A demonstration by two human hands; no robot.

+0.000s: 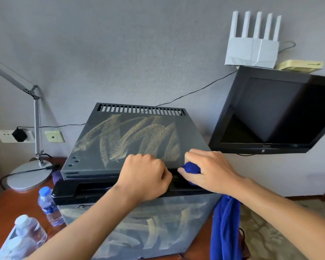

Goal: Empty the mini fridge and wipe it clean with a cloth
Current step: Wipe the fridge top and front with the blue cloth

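The mini fridge (135,147) sits on the brown worktop (6,209), with its back to the wall and its door facing the person. Pale smear marks cover its top and its door. Along the top of the door runs a long black groove (94,186), going from side to side.

Both hands are at that groove, near its right end. The left hand (144,177) has its fingers curled down into the groove; whether they hold anything, I cannot tell. The right hand (210,169) is just beside it, to the right, and grips a blue cloth (225,228). One end of the cloth is bunched at the fingertips, touching the groove. The rest hangs down the fridge's right side.

I think the groove is being wiped. The right hand is the one to wipe, sliding left along the groove.

Water bottles (47,205) stand left of the fridge.
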